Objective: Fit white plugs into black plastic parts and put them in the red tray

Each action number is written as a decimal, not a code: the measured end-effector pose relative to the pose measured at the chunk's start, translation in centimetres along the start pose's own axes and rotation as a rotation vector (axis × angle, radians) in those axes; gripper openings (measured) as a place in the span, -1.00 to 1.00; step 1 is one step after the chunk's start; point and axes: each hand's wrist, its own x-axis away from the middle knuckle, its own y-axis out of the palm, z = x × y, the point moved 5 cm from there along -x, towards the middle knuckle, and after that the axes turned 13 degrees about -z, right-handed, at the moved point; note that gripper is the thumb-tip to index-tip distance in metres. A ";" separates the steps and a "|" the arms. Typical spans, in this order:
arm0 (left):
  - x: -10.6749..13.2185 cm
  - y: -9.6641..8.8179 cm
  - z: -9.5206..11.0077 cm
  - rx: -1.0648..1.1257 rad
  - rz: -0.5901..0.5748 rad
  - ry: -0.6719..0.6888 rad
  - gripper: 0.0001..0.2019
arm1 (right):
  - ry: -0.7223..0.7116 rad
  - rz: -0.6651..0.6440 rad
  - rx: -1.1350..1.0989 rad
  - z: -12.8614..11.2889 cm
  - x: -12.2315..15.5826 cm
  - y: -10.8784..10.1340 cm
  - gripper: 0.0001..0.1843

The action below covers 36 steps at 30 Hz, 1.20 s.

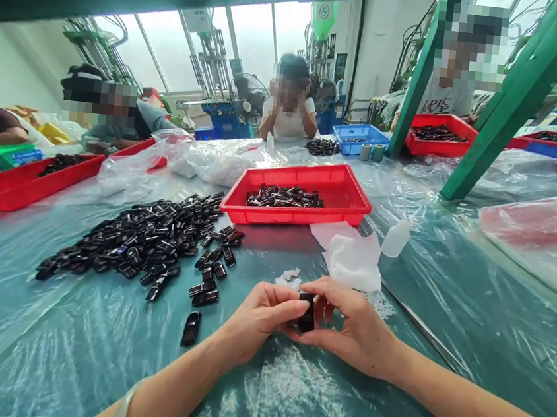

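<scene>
Above green tabletop [95,342], left hand [265,313] and right hand [356,326] pinch a glossy black oblong [306,316].

Spread across the plastic-sheeted counter [118,357]: a heap of glossy black parts [139,237], 1 lone black part [191,329], a central red tray [297,218], white tissues [355,263], a plastic bottle [397,238], a slim metal tool [426,329].

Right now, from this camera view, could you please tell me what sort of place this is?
Most likely a factory workshop: many small black parts lie heaped on a plastic-covered table, more sit in a red tray, and tall machines stand near the windows.
</scene>
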 end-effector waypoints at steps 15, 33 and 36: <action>0.6 0.2 -0.5 0.115 -0.010 0.045 -0.69 | -0.020 0.083 0.015 -0.8 -0.6 0.8 -0.53; 0.1 -0.8 -1.0 0.074 0.001 0.076 -0.70 | 0.118 0.020 -0.001 1.0 -0.7 1.5 -0.38; 0.1 -0.6 -1.1 0.058 -0.011 0.054 -0.68 | 0.080 0.026 -0.014 0.8 -0.9 1.5 -0.55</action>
